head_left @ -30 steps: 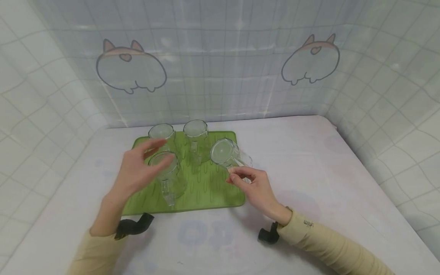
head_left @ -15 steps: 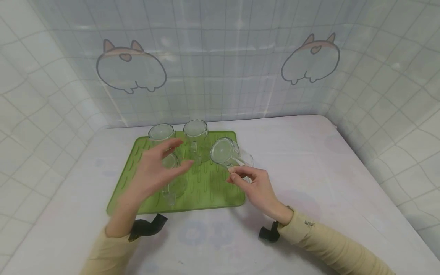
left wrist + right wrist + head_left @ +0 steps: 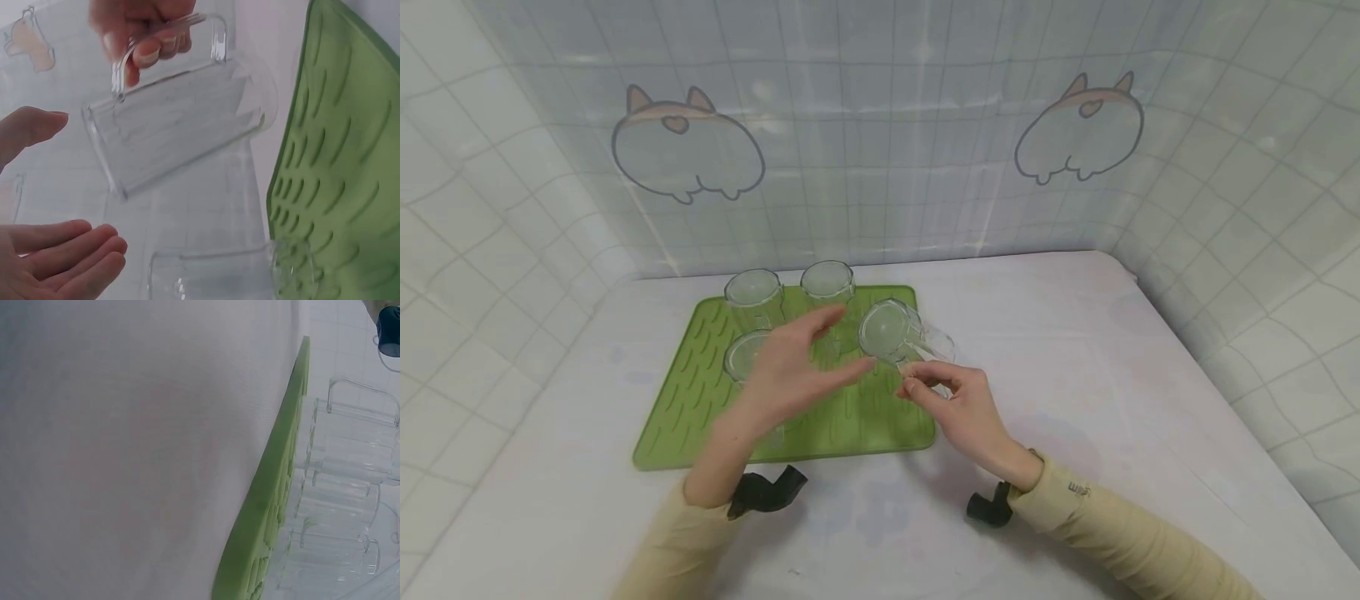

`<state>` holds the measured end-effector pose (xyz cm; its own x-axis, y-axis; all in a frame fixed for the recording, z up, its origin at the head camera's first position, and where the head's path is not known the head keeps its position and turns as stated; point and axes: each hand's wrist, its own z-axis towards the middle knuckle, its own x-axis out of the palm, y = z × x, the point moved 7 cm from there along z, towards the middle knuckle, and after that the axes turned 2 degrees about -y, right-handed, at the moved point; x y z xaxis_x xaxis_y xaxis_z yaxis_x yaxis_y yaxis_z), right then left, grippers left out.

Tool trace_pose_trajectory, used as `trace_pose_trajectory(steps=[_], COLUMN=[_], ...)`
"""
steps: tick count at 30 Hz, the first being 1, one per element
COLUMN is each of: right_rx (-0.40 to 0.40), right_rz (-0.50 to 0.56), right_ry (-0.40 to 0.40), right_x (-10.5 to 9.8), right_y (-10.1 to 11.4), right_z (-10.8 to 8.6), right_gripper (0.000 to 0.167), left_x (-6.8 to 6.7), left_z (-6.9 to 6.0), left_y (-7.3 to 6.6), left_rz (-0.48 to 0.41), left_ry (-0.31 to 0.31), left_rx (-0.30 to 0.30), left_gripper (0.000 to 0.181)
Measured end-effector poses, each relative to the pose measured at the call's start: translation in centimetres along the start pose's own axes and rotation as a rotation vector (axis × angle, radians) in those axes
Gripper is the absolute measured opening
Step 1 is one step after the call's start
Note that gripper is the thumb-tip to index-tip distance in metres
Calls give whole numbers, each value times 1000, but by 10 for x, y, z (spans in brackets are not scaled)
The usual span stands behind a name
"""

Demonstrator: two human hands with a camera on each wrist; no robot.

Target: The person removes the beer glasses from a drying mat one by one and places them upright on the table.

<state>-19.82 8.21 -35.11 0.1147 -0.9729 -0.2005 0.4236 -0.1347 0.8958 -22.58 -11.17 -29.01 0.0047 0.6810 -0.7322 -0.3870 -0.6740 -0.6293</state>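
Tilted above the right side of the green ridged drying mat (image 3: 681,408) is a clear glass mug (image 3: 884,332). My right hand (image 3: 961,410) pinches that mug's handle between thumb and fingers. My left hand (image 3: 793,371) is just left of the held mug, thumb and fingers spread apart with nothing between them. In the left wrist view, a gap separates the left fingers (image 3: 75,253) from the held mug (image 3: 181,128). Three more glass mugs stand on the mat: one back left (image 3: 752,293), one back middle (image 3: 827,285), and one front left (image 3: 742,357), partly hidden behind my left hand.
A white cloth (image 3: 1060,350) covers the table around the mat. Behind it rises a grid-patterned curtain (image 3: 880,150) with cartoon animal prints. Dark wrist-worn pieces sit at the left cuff (image 3: 767,492) and right cuff (image 3: 990,507).
My left hand has moved right, from over the left mugs to beside the held mug. The right hand and its mug have stayed almost still.
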Motion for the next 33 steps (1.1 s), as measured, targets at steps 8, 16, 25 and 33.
trace_pose_trajectory(steps=[8,16,25,33], right_rx=[3,-30,-101,-112], right_rz=[-17,-48,-78,-74], right_ry=[2,1,25,27], right_x=[-1,-2,2,3], right_y=[2,5,9,11], right_z=[0,-1,0,0], right_gripper=[14,16,14,15], left_x=[17,26,29,28], left_z=[8,16,18,19], left_y=[-6,-8,-10,-11], left_rz=[-42,-59,-36,-26], left_ry=[39,22,-36,-98], left_rx=[-62,-86,-43,-13], left_gripper=[86,90,85,77])
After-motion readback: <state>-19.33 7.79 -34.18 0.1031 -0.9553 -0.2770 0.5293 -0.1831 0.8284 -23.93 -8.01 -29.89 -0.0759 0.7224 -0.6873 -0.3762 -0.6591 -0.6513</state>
